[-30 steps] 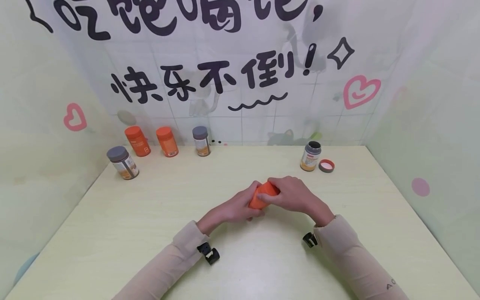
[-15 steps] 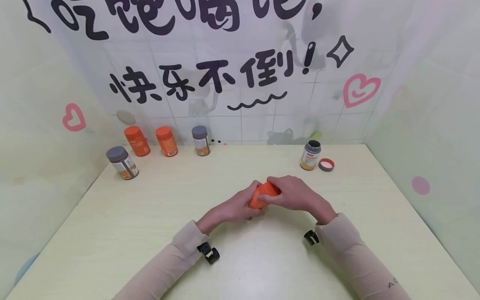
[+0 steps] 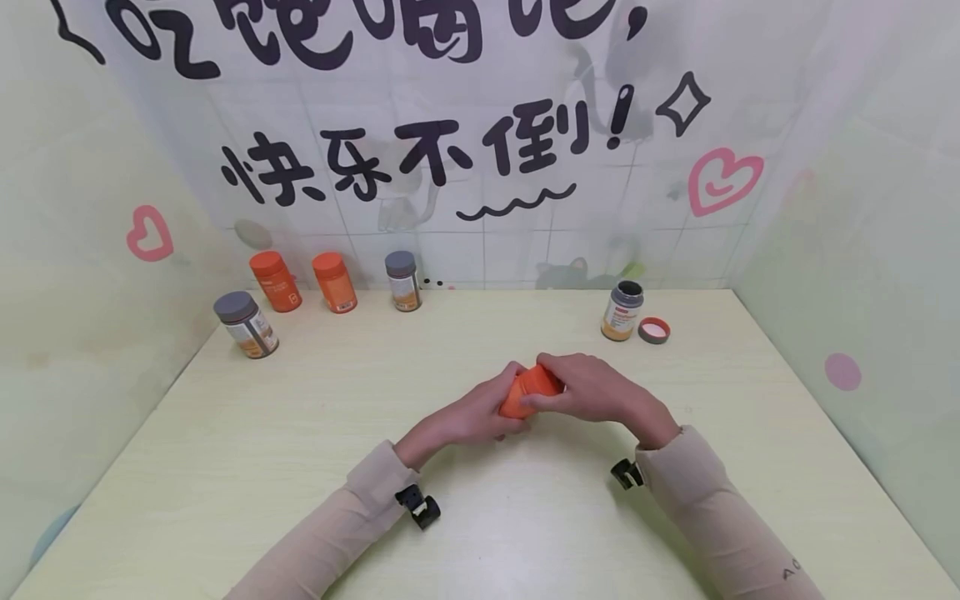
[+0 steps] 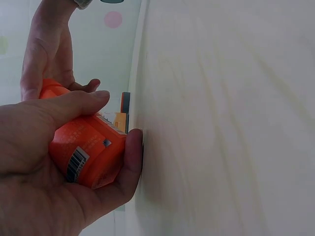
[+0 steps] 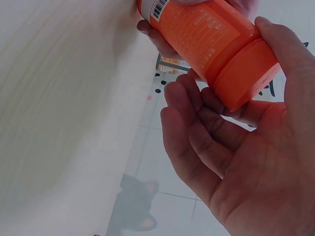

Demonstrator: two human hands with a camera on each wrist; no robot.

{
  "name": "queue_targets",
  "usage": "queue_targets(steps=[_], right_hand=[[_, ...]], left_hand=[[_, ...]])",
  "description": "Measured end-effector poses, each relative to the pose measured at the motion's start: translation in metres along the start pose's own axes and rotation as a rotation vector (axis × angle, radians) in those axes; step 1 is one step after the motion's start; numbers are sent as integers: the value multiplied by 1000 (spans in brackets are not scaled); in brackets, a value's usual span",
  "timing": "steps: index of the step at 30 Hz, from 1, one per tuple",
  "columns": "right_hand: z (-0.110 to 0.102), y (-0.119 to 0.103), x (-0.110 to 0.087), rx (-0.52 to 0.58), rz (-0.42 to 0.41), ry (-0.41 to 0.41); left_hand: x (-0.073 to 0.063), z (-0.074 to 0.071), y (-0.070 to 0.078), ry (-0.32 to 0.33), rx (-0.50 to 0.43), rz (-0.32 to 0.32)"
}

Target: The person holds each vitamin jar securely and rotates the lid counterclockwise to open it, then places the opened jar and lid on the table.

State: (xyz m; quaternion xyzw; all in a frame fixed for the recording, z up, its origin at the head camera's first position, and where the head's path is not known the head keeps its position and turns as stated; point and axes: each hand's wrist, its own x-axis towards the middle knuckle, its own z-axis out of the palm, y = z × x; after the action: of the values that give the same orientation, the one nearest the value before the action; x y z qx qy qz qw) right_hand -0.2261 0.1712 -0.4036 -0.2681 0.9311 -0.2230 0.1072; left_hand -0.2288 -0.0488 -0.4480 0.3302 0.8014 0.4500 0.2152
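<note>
Over the middle of the table, an orange bottle lies tilted between both hands. My left hand grips its body, with the thumb across it and fingers curled beneath; a printed barcode shows beside the palm in the left wrist view. At the other end, my right hand holds the orange cap between thumb and index finger, while its other fingers curl loosely below. The cap sits on the bottle in the right wrist view. Part of the bottle's body is covered by the left hand there.
An open grey bottle stands at the back right, with its cap lying inside up beside it. Two orange bottles and two grey-capped bottles stand at the back left. A printed wall sheet rises behind the table.
My right hand has shifted slightly right at the cap, and a little more orange shows between the hands. The left hand stays nearly where it was.
</note>
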Motion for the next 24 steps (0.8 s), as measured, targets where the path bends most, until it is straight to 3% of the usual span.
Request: queue_targets(steps=[16, 24], right_hand=[[-8, 2, -3, 11, -53, -30], [-7, 4, -3, 38, -34, -31]], left_hand=[[1, 0, 0, 7, 28, -11], [1, -1, 1, 9, 21, -10]])
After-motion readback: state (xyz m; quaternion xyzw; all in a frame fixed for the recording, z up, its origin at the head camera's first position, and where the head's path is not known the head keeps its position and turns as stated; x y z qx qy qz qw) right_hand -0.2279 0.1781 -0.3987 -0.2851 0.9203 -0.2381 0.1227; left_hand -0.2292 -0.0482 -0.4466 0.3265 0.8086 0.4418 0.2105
